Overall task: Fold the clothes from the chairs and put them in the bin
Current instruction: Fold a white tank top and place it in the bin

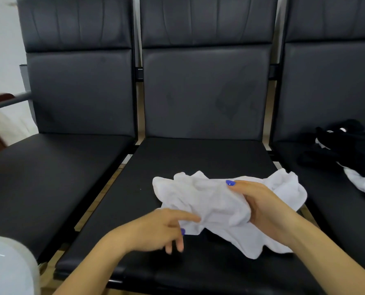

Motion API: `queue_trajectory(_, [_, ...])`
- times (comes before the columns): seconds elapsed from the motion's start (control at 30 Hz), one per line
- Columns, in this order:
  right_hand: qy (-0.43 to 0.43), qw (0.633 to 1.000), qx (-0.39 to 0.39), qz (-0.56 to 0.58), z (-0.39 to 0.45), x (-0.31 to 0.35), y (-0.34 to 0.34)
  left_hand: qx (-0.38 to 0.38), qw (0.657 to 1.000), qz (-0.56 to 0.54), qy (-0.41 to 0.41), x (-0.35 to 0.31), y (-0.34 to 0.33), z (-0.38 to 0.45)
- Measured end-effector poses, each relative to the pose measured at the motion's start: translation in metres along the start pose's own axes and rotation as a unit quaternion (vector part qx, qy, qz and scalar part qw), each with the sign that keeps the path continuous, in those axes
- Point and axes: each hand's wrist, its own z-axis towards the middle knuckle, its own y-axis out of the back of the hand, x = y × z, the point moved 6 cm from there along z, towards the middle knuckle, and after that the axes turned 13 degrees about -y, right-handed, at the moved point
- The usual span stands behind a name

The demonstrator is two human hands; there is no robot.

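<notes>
Three black padded chairs stood in a row against a pale wall, and the middle seat (198, 158) served as the work surface. A crumpled white garment (209, 201) was held low over the front half of that seat, bunched rather than spread; whether any of it touched the seat could not be told. Its long axis ran roughly left to right, tilting toward the near right, where a loose end hung over the seat's front. The right hand (260, 203) gripped the garment near its middle from the right side, thumb on top and fingers curled beneath the cloth. The left hand (166, 228) met the garment's near-left edge, forefinger extended onto the fabric and the other fingers hanging loosely curled; whether it pinched the cloth could not be told. Both hands were thus at the garment, with the far-left lobe free beyond the left hand. A second heap of dark clothing (345, 150) over a white piece lay on the right seat (326, 199), nearer the right hand. At the lower left corner showed the rim of a pale rounded bin (9, 267), on the left hand's side. Judged from this layout, spreading the garment flat along its left-right axis would come first.
</notes>
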Motion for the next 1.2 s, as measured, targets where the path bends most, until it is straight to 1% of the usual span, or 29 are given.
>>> queue_trajectory(0.03, [-0.019,0.999,-0.002,-0.031,0.001,-0.005,0.0,0.044,0.999,0.002,0.005,-0.002,-0.008,-0.002])
queue_trajectory(0.07, [-0.027,0.999,-0.004,-0.044,0.0,-0.008,-0.001,0.072,0.997,0.004,0.004,-0.004,-0.012,-0.003])
queue_trajectory(0.13, [-0.025,0.998,-0.016,-0.051,-0.003,-0.011,0.0,0.079,0.997,-0.001,-0.013,-0.007,-0.014,-0.002])
queue_trajectory(0.23, [-0.025,0.997,-0.021,-0.074,-0.003,-0.014,-0.003,0.027,0.998,-0.027,-0.049,-0.015,-0.007,-0.001])
queue_trajectory(0.33, [-0.025,0.994,0.039,-0.094,-0.006,-0.015,-0.014,-0.014,0.996,-0.06,-0.067,-0.023,-0.005,0.002])
queue_trajectory(0.43, [-0.014,0.986,0.096,-0.135,-0.011,-0.017,-0.027,-0.067,0.994,-0.054,-0.073,-0.022,0.0,0.005])
queue_trajectory(0.5, [-0.003,0.983,0.115,-0.144,-0.013,-0.018,-0.033,-0.104,0.99,-0.047,-0.081,-0.018,0.004,0.005])
queue_trajectory(0.6, [0.018,0.982,0.122,-0.14,-0.013,-0.017,-0.036,-0.158,0.982,-0.041,-0.093,-0.016,0.012,0.004])
queue_trajectory(0.7, [0.001,0.981,0.135,-0.137,-0.015,-0.015,-0.039,-0.22,0.963,-0.11,-0.113,-0.021,0.022,-0.002])
queue_trajectory(0.77, [-0.018,0.97,0.135,-0.203,-0.016,-0.017,-0.043,-0.243,0.948,-0.152,-0.135,-0.028,0.027,-0.008])
queue_trajectory(0.83, [-0.005,0.944,0.095,-0.317,-0.013,-0.021,-0.047,-0.281,0.931,-0.167,-0.161,-0.035,0.033,-0.014])
queue_trajectory(0.9, [0.03,0.904,0.014,-0.427,-0.013,-0.02,-0.046,-0.351,0.9,-0.173,-0.19,-0.038,0.043,-0.023])
queue_trajectory(0.93, [0.058,0.874,-0.035,-0.481,-0.012,-0.017,-0.043,-0.402,0.876,-0.17,-0.205,-0.039,0.049,-0.029])
queue_trajectory(1.0, [0.139,0.786,-0.131,-0.589,-0.017,-0.007,-0.042,-0.524,0.811,-0.13,-0.226,-0.036,0.064,-0.045])
queue_trajectory(1.03, [0.178,0.743,-0.171,-0.622,-0.019,-0.002,-0.043,-0.579,0.775,-0.104,-0.231,-0.034,0.069,-0.053])
queue_trajectory(1.1, [0.267,0.68,-0.215,-0.648,-0.021,0.008,-0.051,-0.659,0.713,-0.075,-0.226,-0.029,0.077,-0.067])
queue_trajectory(1.13, [0.308,0.661,-0.246,-0.638,-0.025,0.015,-0.054,-0.69,0.686,-0.072,-0.217,-0.027,0.081,-0.072])
queue_trajectory(1.17, [0.304,0.669,-0.26,-0.626,-0.025,0.02,-0.054,-0.718,0.662,-0.074,-0.204,-0.022,0.084,-0.076])
queue_trajectory(1.2, [0.267,0.698,-0.248,-0.617,-0.024,0.019,-0.051,-0.738,0.643,-0.08,-0.191,-0.017,0.086,-0.078])
